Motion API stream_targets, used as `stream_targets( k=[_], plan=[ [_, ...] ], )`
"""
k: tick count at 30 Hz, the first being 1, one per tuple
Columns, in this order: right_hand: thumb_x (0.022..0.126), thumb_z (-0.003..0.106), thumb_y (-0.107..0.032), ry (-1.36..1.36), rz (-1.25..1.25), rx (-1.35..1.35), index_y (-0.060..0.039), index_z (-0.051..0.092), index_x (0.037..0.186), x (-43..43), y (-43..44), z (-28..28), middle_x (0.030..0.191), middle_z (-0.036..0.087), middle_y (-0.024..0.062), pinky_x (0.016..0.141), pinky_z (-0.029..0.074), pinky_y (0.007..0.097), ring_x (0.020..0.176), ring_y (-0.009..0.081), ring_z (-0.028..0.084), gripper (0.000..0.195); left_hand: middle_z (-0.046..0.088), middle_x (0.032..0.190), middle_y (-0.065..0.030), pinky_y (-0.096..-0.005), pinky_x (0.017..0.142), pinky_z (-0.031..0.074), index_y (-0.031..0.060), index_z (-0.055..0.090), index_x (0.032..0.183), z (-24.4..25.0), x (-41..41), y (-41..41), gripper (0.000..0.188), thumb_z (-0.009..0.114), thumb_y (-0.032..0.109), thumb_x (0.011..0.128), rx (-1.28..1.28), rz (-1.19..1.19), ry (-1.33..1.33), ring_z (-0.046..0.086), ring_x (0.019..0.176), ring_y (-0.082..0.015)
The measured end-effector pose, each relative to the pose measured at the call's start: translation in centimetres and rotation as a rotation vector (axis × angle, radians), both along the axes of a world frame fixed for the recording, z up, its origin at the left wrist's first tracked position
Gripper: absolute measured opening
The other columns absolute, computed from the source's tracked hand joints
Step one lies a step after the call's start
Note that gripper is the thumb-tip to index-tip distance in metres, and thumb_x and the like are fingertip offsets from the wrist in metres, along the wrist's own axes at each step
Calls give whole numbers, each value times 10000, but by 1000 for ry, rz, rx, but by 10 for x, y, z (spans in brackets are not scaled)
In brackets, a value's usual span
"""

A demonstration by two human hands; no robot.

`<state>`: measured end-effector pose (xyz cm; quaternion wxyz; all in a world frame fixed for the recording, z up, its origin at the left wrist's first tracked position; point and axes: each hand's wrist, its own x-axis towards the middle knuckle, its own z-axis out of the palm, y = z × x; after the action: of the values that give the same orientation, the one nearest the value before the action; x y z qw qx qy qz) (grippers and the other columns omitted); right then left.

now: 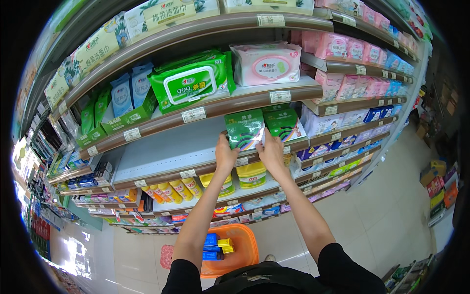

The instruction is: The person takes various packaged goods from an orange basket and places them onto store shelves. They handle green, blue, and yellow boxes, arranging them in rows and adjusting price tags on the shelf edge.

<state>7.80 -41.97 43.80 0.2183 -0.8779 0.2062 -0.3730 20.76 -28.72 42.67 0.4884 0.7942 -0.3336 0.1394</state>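
Both of my hands hold a green mosquito coil box (244, 126) at the shelf's front edge. My left hand (225, 152) grips its left side, and my right hand (271, 149) its right side near the lower corner. A second green box (285, 123) of the same kind lies close on the right, partly behind my right fingers. Further back, the top of another green box shows below the shelf above. To the left stretches the bare grey surface of this shelf (169, 147), its brown front rail carrying price tags.
Above sit a green wet-wipe pack (191, 84) and a pink wipe pack (268, 64). Yellow tubs (251, 174) and yellow bottles (172, 191) stand on the shelf below. An orange basket (244, 246) holding blue and yellow boxes (213, 248) rests by my feet. Pink packs (332, 46) fill the shelves at right.
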Motion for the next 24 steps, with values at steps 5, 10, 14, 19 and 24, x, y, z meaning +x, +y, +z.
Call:
stream_targets(
  k=[5, 10, 14, 19, 24],
  plan=[
    [819, 756, -167, -6, -52, -202, -27, 569, 1372, 4, 4, -8, 1220, 615, 205, 950, 413, 468, 1094, 361, 552, 601, 667, 1146, -272, -440, 890, 536, -55, 487, 1303, 10, -7, -3, 681, 820, -9, 711, 52, 27, 16, 659, 1056, -420],
    [816, 768, -181, 61, -51, -202, -20, 583, 1355, 11, 6, -1, 1242, 611, 200, 945, 419, 483, 1108, 376, 554, 592, 632, 1184, -307, -461, 936, 517, -71, 474, 1290, 15, -5, -5, 666, 811, -7, 719, 56, 32, -6, 619, 1115, -456],
    [824, 763, -198, 75, -57, -214, -7, 585, 1354, 14, 8, -2, 1314, 571, 243, 972, 411, 474, 1137, 382, 542, 591, 622, 1188, -317, -464, 930, 515, -82, 472, 1277, 13, -2, -5, 673, 824, 15, 712, 78, 34, 22, 609, 1120, -465],
    [830, 762, -229, 54, -104, -282, 4, 598, 1333, 6, 12, -10, 1389, 513, 297, 1001, 384, 474, 1188, 391, 501, 578, 594, 1189, -319, -473, 909, 531, -76, 481, 1337, 15, -12, -3, 684, 792, 6, 733, 109, -11, 12, 608, 1089, -486],
    [807, 785, -232, 5, -108, -270, 6, 600, 1319, 0, 16, -13, 1431, 474, 282, 1023, 333, 537, 1225, 409, 455, 594, 605, 1168, -296, -464, 879, 539, -66, 539, 1304, 21, -17, 2, 649, 819, 38, 728, 140, -34, 27, 635, 1040, -459]
  ],
)
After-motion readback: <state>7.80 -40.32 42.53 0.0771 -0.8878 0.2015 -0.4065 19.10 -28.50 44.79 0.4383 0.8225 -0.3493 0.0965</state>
